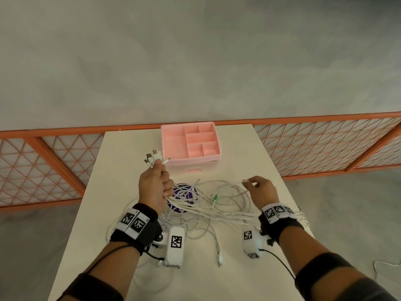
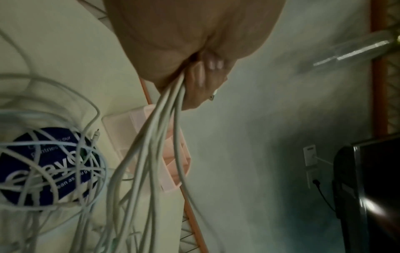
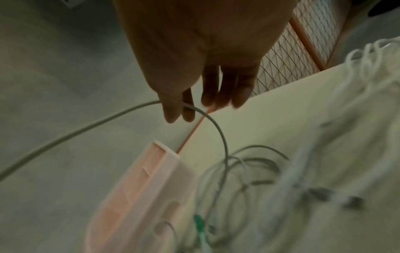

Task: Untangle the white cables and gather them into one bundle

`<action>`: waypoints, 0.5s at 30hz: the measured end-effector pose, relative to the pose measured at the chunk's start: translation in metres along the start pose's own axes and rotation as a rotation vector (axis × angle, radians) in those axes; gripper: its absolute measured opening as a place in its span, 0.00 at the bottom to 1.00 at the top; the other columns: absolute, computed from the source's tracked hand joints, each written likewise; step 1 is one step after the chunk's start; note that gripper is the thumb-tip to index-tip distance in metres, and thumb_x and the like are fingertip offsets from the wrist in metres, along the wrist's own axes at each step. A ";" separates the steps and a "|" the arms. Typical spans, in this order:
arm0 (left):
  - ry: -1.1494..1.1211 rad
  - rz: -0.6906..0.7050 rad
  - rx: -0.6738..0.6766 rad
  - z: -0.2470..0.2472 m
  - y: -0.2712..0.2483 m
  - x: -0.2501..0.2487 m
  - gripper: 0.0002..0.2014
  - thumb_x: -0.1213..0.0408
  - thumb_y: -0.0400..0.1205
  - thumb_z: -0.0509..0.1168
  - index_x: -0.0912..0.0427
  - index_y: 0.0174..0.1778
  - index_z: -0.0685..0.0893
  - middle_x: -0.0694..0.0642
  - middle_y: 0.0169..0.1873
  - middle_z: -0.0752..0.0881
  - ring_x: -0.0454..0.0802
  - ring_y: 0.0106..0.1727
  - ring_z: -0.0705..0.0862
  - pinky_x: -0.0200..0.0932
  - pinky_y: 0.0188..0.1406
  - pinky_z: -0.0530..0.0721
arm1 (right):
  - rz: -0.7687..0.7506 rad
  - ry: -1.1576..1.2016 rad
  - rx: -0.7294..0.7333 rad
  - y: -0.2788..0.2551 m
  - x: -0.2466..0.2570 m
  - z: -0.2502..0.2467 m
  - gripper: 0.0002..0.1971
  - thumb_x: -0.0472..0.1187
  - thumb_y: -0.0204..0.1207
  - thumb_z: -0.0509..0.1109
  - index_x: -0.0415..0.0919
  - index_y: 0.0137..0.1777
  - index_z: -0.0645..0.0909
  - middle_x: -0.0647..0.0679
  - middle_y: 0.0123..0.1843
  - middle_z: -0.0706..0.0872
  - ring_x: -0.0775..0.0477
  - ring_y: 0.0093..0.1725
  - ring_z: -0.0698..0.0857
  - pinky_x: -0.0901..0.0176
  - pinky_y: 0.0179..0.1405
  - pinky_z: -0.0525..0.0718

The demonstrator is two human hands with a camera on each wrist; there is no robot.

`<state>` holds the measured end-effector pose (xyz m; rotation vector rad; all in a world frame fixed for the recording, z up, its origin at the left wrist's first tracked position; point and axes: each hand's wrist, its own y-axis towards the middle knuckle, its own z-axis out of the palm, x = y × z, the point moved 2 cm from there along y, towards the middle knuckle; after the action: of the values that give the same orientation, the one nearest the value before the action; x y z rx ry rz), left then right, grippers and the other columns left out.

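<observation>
Lower right of the right wrist view smeared by blur, cable plugs [image 3: 337, 196] there unreadable, dark round label [image 2: 47, 164] at left edge of left wrist view half hidden under white cables [image 2: 151, 154], its lettering only partly legible

- A bunch of white cables [image 1: 201, 208] is gripped in the raised left hand [image 1: 154, 186], the plugs [image 1: 155, 158] fanned out above the fist.
- One cable is pinched by the right hand [image 1: 262, 189] between thumb and finger.
- Loose loops are spread over the white table [image 1: 238, 153], across a dark blue disc [image 1: 184, 192].
- A pink compartment tray [image 1: 191, 142] is set at the far edge.
</observation>
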<state>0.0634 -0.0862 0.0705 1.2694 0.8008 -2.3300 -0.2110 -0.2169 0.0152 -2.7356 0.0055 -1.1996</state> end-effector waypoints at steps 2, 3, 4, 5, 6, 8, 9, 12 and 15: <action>0.094 0.022 0.037 0.004 -0.002 0.004 0.17 0.54 0.90 0.58 0.56 0.36 0.72 0.47 0.22 0.64 0.42 0.18 0.58 0.33 0.16 0.56 | -0.006 0.312 0.087 -0.003 0.027 -0.008 0.08 0.32 0.80 0.67 0.39 0.46 0.87 0.40 0.37 0.87 0.43 0.31 0.84 0.56 0.32 0.84; 0.126 0.038 0.058 0.006 -0.003 0.007 0.17 0.54 0.90 0.60 0.56 0.36 0.72 0.48 0.22 0.64 0.43 0.19 0.59 0.34 0.16 0.56 | -0.012 0.457 0.128 -0.006 0.042 -0.011 0.14 0.25 0.79 0.61 0.36 0.47 0.88 0.38 0.38 0.87 0.42 0.32 0.84 0.56 0.31 0.84; 0.146 0.057 0.078 0.009 -0.005 0.009 0.16 0.55 0.89 0.61 0.56 0.35 0.72 0.48 0.23 0.63 0.43 0.21 0.59 0.35 0.17 0.57 | -0.018 0.594 0.180 -0.011 0.057 -0.015 0.18 0.20 0.77 0.56 0.32 0.48 0.87 0.36 0.40 0.87 0.40 0.34 0.84 0.55 0.32 0.84; 0.156 0.077 0.097 0.012 -0.007 0.010 0.16 0.57 0.88 0.63 0.55 0.35 0.73 0.49 0.24 0.62 0.44 0.22 0.58 0.36 0.18 0.57 | -0.027 0.702 0.233 -0.015 0.071 -0.016 0.19 0.19 0.75 0.54 0.27 0.49 0.87 0.34 0.41 0.88 0.39 0.35 0.84 0.55 0.34 0.84; 0.165 0.097 0.114 0.014 -0.008 0.011 0.15 0.59 0.88 0.64 0.54 0.35 0.74 0.49 0.24 0.61 0.45 0.23 0.58 0.36 0.19 0.57 | -0.051 0.776 0.290 -0.021 0.085 -0.018 0.18 0.20 0.75 0.54 0.25 0.50 0.86 0.33 0.41 0.87 0.38 0.36 0.84 0.55 0.34 0.83; 0.187 0.129 0.135 0.020 -0.009 0.012 0.13 0.61 0.87 0.65 0.54 0.36 0.75 0.47 0.24 0.61 0.45 0.24 0.58 0.38 0.21 0.58 | -0.131 0.767 0.378 -0.033 0.107 -0.018 0.13 0.25 0.81 0.58 0.23 0.50 0.85 0.33 0.40 0.87 0.40 0.33 0.83 0.57 0.32 0.80; 0.200 0.144 0.136 0.023 -0.010 0.012 0.12 0.61 0.88 0.64 0.55 0.37 0.76 0.47 0.23 0.63 0.45 0.23 0.58 0.39 0.22 0.59 | -0.182 0.704 0.406 -0.039 0.116 -0.017 0.11 0.27 0.82 0.61 0.24 0.50 0.85 0.35 0.39 0.86 0.43 0.31 0.81 0.58 0.30 0.78; 0.238 0.207 0.097 0.030 -0.008 0.011 0.11 0.59 0.88 0.63 0.59 0.41 0.80 0.50 0.26 0.72 0.45 0.23 0.63 0.39 0.21 0.64 | -0.291 0.575 0.527 -0.054 0.133 -0.007 0.08 0.23 0.81 0.62 0.27 0.51 0.83 0.37 0.36 0.85 0.46 0.23 0.74 0.61 0.22 0.72; 0.289 0.271 0.120 0.033 -0.008 0.010 0.12 0.57 0.87 0.64 0.61 0.49 0.87 0.56 0.24 0.70 0.45 0.22 0.64 0.39 0.21 0.68 | -0.307 0.537 0.649 -0.066 0.143 -0.001 0.10 0.20 0.79 0.60 0.30 0.56 0.76 0.39 0.33 0.86 0.47 0.20 0.71 0.63 0.20 0.68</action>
<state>0.0321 -0.1017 0.0787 1.6793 0.5365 -2.0328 -0.1185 -0.1616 0.1293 -1.8485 -0.6370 -1.6216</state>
